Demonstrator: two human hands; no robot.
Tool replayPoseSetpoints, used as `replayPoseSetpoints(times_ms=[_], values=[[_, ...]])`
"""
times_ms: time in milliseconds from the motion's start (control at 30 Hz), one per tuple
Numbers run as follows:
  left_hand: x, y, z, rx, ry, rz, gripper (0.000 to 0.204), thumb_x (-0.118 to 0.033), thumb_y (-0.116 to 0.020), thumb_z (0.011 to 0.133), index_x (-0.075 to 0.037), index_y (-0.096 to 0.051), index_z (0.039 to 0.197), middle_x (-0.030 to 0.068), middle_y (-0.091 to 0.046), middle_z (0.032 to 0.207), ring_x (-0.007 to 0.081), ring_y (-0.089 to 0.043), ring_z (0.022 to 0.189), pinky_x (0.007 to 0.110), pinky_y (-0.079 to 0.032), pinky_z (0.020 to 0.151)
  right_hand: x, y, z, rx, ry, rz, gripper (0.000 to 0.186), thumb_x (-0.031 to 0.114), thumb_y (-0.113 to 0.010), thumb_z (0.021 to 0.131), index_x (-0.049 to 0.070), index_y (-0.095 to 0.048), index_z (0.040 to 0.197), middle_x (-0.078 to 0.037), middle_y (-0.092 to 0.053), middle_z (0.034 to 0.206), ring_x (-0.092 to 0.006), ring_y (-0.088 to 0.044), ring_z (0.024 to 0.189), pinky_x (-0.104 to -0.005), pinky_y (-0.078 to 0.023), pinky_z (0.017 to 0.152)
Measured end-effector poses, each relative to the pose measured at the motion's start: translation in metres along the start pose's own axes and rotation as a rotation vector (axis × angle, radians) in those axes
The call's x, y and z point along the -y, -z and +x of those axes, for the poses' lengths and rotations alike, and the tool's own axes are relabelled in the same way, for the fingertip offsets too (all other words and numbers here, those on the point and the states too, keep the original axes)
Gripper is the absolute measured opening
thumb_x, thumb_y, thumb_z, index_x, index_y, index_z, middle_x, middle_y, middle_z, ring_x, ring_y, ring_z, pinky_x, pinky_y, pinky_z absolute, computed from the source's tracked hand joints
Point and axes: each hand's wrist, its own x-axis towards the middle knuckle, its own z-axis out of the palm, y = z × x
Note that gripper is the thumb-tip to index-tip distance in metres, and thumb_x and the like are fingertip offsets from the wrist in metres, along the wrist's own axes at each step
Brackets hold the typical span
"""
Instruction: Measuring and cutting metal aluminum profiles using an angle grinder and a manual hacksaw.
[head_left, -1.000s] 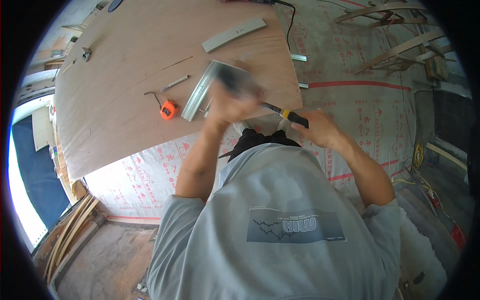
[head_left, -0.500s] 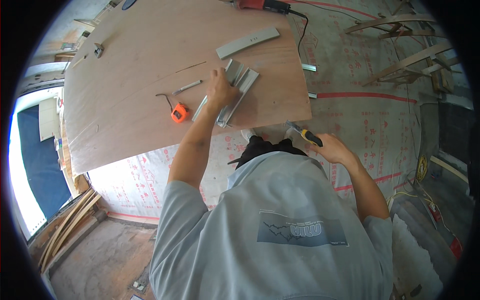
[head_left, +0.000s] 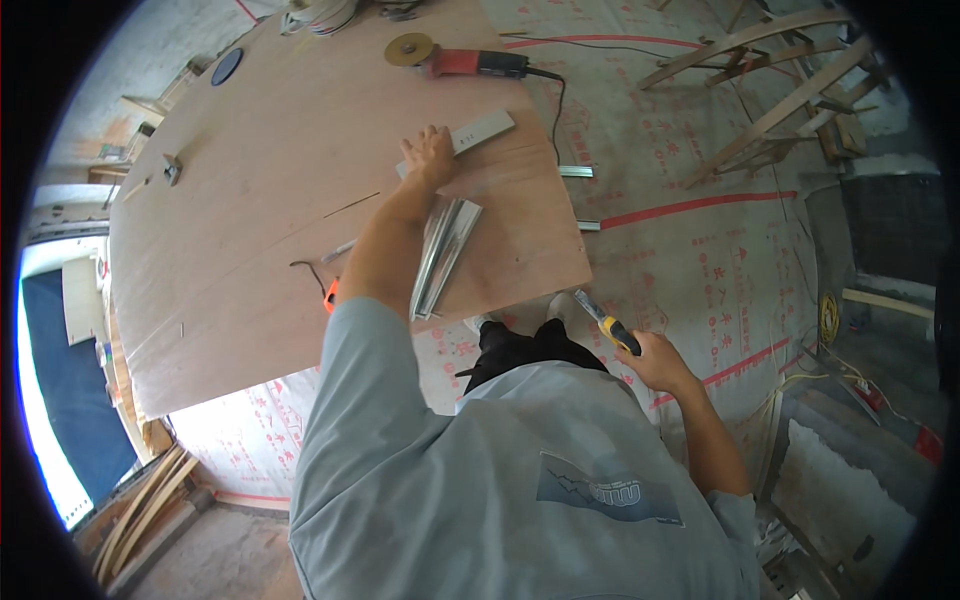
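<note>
On the wooden board, my left hand (head_left: 428,158) lies across the left part of a flat grey strip (head_left: 484,132), fingers apart, touching it. I cannot see the thumb clearly. Nearer the board's front edge rest silver metal channel profiles (head_left: 447,255), side by side. Beyond the front edge, my right hand (head_left: 657,362) is wrapped round a hand tool (head_left: 612,328) with a yellow-and-black handle and a metal head; its exact kind is unclear. An orange tape measure (head_left: 331,294) and a slim pale pen-like tool (head_left: 338,251) are partly hidden by my left arm.
A red-and-black angle grinder (head_left: 455,63) lies at the board's (head_left: 240,250) far side, its cord hanging over the right edge. A dark disc (head_left: 227,66) and a small metal piece (head_left: 172,170) are at far left. Curved wooden frames (head_left: 770,110) stand at far right.
My left hand has left the metal profiles and moved farther away to the grey strip. The profiles now lie closer together. My right hand still holds the tool. The whole view has shifted.
</note>
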Motion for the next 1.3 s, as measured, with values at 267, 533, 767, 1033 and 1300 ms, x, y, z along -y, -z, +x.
replayPoseSetpoints(times_ms=[267,533,767,1033,1300], values=[[-0.078,0.118,-0.077,0.070,0.152,-1.492,0.026,-0.015,-0.071,0.087,-0.007,-0.053,0.104,0.0045,-0.058,0.085,0.0193,-0.061,0.070,0.032,-0.053,0.063,0.048,0.014,0.010,-0.019,0.047,0.573,0.031,0.025,-0.066,0.096,-0.002,-0.064,0.111,-0.011,-0.063,0.080,-0.0174,-0.059,0.075,-0.0337,-0.047,0.072],[-0.102,0.150,-0.155,-0.219,0.288,-2.041,0.023,-0.010,-0.068,0.091,-0.009,-0.049,0.103,0.0012,-0.052,0.079,0.0140,-0.055,0.062,0.036,-0.055,0.056,0.120,0.042,0.022,0.198,0.247,0.662,0.029,0.024,-0.066,0.100,-0.001,-0.062,0.114,-0.001,-0.058,0.085,-0.0102,-0.053,0.074,-0.0273,-0.046,0.068],[-0.109,0.160,-0.184,-0.295,0.271,-2.010,0.022,-0.008,-0.067,0.092,-0.010,-0.048,0.102,0.0013,-0.052,0.083,0.0124,-0.055,0.064,0.034,-0.056,0.056,0.122,0.041,0.024,0.206,0.262,0.554,0.031,0.029,-0.068,0.099,0.000,-0.061,0.107,-0.002,-0.060,0.086,-0.0105,-0.054,0.072,-0.0283,-0.047,0.065],[-0.116,0.156,-0.182,-0.285,0.318,-2.039,0.025,-0.007,-0.068,0.091,-0.009,-0.047,0.104,0.0017,-0.051,0.083,0.0126,-0.054,0.063,0.033,-0.054,0.052,0.116,0.034,0.020,0.050,0.329,0.450,0.036,0.035,-0.066,0.100,-0.001,-0.060,0.099,-0.003,-0.060,0.073,-0.0124,-0.055,0.066,-0.0299,-0.044,0.061],[-0.104,0.156,-0.149,-0.523,0.169,-1.481,0.050,-0.014,-0.080,0.081,-0.002,-0.042,0.111,0.0066,-0.053,0.085,0.0154,-0.055,0.065,0.033,-0.047,0.050,0.102,0.019,0.024,-0.046,0.225,0.333,0.034,0.029,-0.064,0.099,-0.004,-0.060,0.093,-0.017,-0.058,0.068,-0.0321,-0.054,0.063,-0.0434,-0.043,0.064]])
